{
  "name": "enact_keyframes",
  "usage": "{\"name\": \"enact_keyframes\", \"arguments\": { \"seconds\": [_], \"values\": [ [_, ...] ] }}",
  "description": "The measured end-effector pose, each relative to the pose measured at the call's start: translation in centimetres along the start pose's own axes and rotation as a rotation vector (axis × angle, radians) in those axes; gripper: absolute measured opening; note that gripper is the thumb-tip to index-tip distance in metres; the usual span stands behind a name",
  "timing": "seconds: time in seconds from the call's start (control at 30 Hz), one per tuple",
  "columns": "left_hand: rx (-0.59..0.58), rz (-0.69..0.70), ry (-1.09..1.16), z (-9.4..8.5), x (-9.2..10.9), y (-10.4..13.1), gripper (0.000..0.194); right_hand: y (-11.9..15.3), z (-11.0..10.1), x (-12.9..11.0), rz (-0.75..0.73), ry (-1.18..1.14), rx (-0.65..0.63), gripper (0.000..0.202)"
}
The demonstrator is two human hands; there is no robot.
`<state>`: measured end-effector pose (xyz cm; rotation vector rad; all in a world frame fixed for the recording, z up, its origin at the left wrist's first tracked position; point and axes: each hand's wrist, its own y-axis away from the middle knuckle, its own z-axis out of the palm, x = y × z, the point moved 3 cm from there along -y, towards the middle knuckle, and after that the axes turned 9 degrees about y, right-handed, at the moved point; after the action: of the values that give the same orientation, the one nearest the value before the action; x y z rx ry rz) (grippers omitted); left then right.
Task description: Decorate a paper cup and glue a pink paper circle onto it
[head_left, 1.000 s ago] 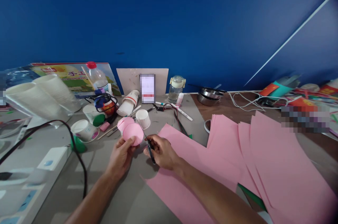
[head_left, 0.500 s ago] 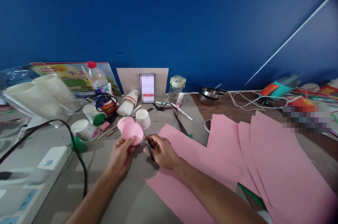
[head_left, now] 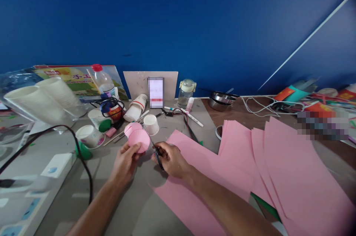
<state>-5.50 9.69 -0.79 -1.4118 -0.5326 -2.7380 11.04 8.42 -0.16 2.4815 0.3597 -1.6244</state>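
My left hand [head_left: 127, 159] pinches a round pink paper disc [head_left: 139, 140] between thumb and fingers. Behind it, partly covered, shows another pink paper piece [head_left: 132, 128]. My right hand [head_left: 170, 157] is closed around the black handles of a pair of scissors [head_left: 158, 156], whose blades point up and away beside the disc's right edge. Whether the blades touch the disc I cannot tell. Under my right forearm lies a large pink paper sheet [head_left: 205, 169] with a curved cutout at its left edge. A small white paper cup [head_left: 151, 124] stands just beyond the disc.
A stack of pink sheets [head_left: 292, 169] covers the right side. Behind stand a phone [head_left: 156, 92], a glass jar [head_left: 186, 93] and metal bowls [head_left: 221, 101]. Stacked plastic cups [head_left: 44, 102], a red-capped bottle [head_left: 102, 80] and a power strip [head_left: 47, 184] with a black cable occupy the left.
My left hand has shifted the pink disc very slightly left, widening the space to the scissors a little. My right hand stays almost where it was.
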Motion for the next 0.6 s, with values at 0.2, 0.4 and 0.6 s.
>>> {"name": "enact_keyframes", "arguments": {
  "seconds": [0.2,0.4,0.6],
  "values": [
    [0.016,0.009,-0.016,-0.3,0.04,-0.17,0.025,0.02,-0.09,-0.15,0.006,0.011,-0.01,0.022],
    [0.028,0.032,-0.029,-0.65,0.11,-0.45,0.023,-0.05,-0.06,-0.16,-0.009,0.036,-0.01,0.019],
    [0.066,0.05,-0.025,-0.59,0.47,-0.5,0.024,-0.05,0.0,-0.33,0.023,0.017,-0.034,0.02]
  ]
}}
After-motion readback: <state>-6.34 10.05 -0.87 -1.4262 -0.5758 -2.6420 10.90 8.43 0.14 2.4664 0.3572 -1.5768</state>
